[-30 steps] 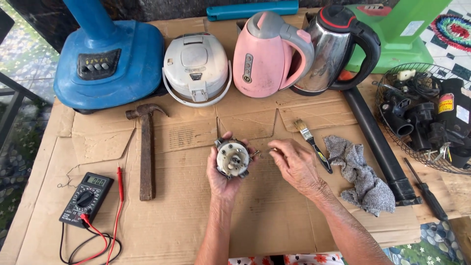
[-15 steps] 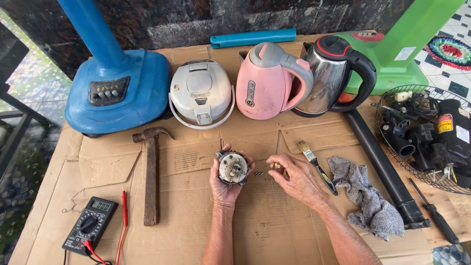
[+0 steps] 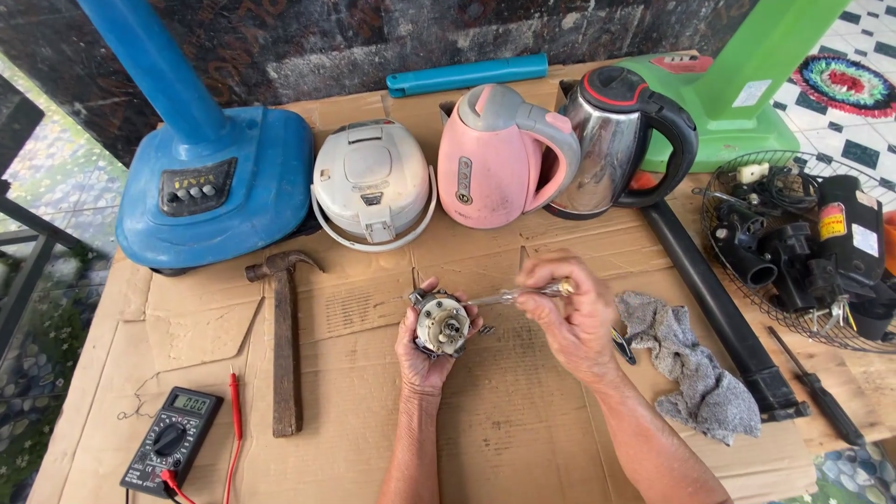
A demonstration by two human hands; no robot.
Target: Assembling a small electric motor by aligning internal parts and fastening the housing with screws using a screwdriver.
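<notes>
fan base [image 3: 233, 201] blue | kettle [image 3: 490, 159] pink | rag [image 3: 691, 369] grey | rug [image 3: 845, 84] multicoloured rings | floor tiles [image 3: 868, 149] black-white checks

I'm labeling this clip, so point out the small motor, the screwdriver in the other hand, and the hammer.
small motor [image 3: 441, 324], head view, on its round front face.
screwdriver [image 3: 499, 297], head view, on its clear handle.
hammer [image 3: 285, 355], head view, on the wooden handle's middle.
</notes>
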